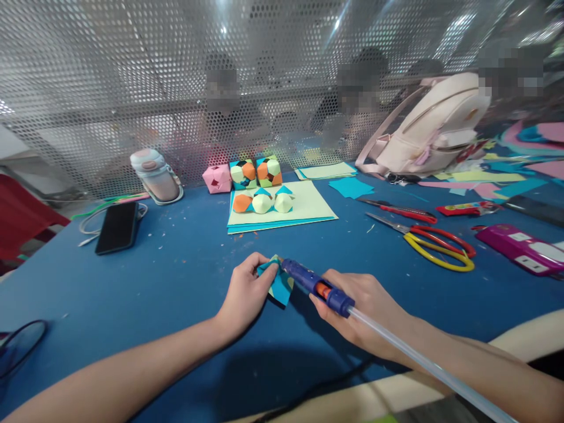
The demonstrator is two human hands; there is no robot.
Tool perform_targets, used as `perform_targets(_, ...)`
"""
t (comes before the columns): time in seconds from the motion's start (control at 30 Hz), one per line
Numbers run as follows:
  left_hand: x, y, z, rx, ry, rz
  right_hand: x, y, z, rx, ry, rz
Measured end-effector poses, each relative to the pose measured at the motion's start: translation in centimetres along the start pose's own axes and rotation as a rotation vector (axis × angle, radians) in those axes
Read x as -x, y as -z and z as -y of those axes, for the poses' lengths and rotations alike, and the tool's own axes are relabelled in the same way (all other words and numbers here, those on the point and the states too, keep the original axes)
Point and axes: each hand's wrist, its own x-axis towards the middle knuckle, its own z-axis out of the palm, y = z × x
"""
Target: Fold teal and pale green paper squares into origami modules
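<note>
Left hand (247,294): blue folded paper (281,286) | Right hand (363,308): purple-blue glue gun (314,283)

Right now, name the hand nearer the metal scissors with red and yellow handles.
Right. The right hand, gripping the dark-blue glue gun, is left and on the near side of the scissors; the left hand, pinching folded blue paper, is farther left.

Where the left hand (247,288) pinches the folded paper (281,288), partly covering it, the tip of the glue gun (304,276) is too small to tell whether it touches. The right hand (363,302) hides the handle in its grip; the glue stick (418,353) trailing from there is cut off by the bottom edge. Well beyond both grips, people (222,114) are blurred.
</note>
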Motion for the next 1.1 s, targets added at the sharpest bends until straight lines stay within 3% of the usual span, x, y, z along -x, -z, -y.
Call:
perform_targets(0.47, 0.0, 0.1, 0.2, -0.082, -0.083, 0.000, 0.1, 0.1, 0.1, 0.003, 0.010, 0.031)
perform_targets(0.93, 0.1, 0.2, 0.0, 0.017, -0.050, -0.033, 0.0, 0.6, 0.2, -0.030, 0.006, -0.056)
perform_targets(1.1, 0.2, 0.2, 0.0, 0.116, 0.023, -0.005, -0.1, 1.0, 0.2, -0.168, -0.103, -0.134)
